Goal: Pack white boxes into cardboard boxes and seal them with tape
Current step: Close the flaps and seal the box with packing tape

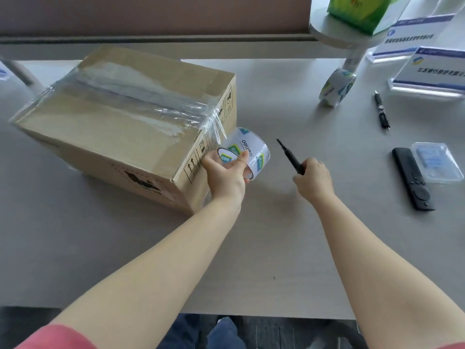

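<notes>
Nearest the viewer, just off the cardboard box's (125,127) right end, the left hand (226,175) grips the tape roll (247,153), fingers curled through its core; a clear strip runs from the roll up over the box's taped top seam. Further right of the box, the right hand (313,180) is clenched round a black pen-like cutter (289,156), tip aimed at the strip. The film looks thin, sticky and prone to wrinkling, so it is best held taut near the roll. A spare roll (337,88) stands beyond.

Pale grey table (276,248), brown partition (151,13) behind it, small round stand (327,34), dark floor (25,321)
</notes>
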Tool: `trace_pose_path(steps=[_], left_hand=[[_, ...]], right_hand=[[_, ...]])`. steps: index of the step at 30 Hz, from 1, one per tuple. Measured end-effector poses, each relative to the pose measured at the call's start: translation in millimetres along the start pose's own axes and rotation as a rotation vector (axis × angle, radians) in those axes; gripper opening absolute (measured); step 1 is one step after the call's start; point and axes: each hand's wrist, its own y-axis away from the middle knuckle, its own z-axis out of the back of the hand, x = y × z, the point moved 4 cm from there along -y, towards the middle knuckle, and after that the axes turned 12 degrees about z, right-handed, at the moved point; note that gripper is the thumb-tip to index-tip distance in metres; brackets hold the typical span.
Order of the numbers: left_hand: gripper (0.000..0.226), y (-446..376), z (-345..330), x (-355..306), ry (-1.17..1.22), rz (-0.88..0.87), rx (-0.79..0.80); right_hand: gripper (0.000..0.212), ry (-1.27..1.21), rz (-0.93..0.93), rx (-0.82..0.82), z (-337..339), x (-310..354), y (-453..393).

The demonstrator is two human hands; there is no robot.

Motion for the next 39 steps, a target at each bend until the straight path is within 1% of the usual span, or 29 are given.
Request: trace_pose_path(steps=[4,7,12,17,20,24,28,31,33,35,37,39], left_hand=[[0.065,2.1,-8.0,-4.7,0.001,-0.021,0.043],[0.064,3.8,-14.4,-8.4,0.043,0.002,0.075],[0.054,4.3,-18.3,-8.1,0.1,0.044,0.127],[0.047,3.0,-16.1,-3.5,0.079,0.056,0.113],[0.045,2.9,-14.7,-4.0,0.064,0.063,0.104],[0.046,3.1,-13.7,-3.8,0.056,0.053,0.115],[0.04,4.4,-12.2,-4.8,0.047,0.044,0.134],[0.029,4.5,-10.8,-6.8,0.033,0.028,0.133],[0.028,5.3,-10.7,-7.2,0.024,0.021,0.12],[0.032,6.2,-10.9,-7.2,0.031,0.017,0.115],[0.045,5.3,-10.7,-6.7,0.027,0.016,0.104],[0.049,3.6,-10.3,-6.6,0.017,0.011,0.098]], right_hand=[[0.027,-0.256,0.118,-0.078,26.9,30.1,-6.9],[0.024,-0.295,0.27,-0.069,46.8,57.4,-9.5],[0.028,-0.152,0.463,0.004,61.5,88.6,-8.0],[0.022,0.172,0.621,0.05,62.1,107.2,-8.1],[0.024,0.264,0.669,0.03,65.0,114.8,-7.4],[0.023,0.298,0.705,0.008,67.3,124.0,-6.1],[0.022,0.359,0.725,0.025,64.1,131.5,-6.5],[0.022,0.377,0.73,0.031,64.0,134.6,-6.3],[0.022,0.417,0.732,0.033,64.1,136.6,-5.9],[0.022,0.452,0.735,0.027,64.6,139.1,-5.1],[0.022,0.469,0.735,0.018,65.6,141.0,-4.4],[0.023,0.487,0.733,0.017,66.0,142.2,-3.6]])
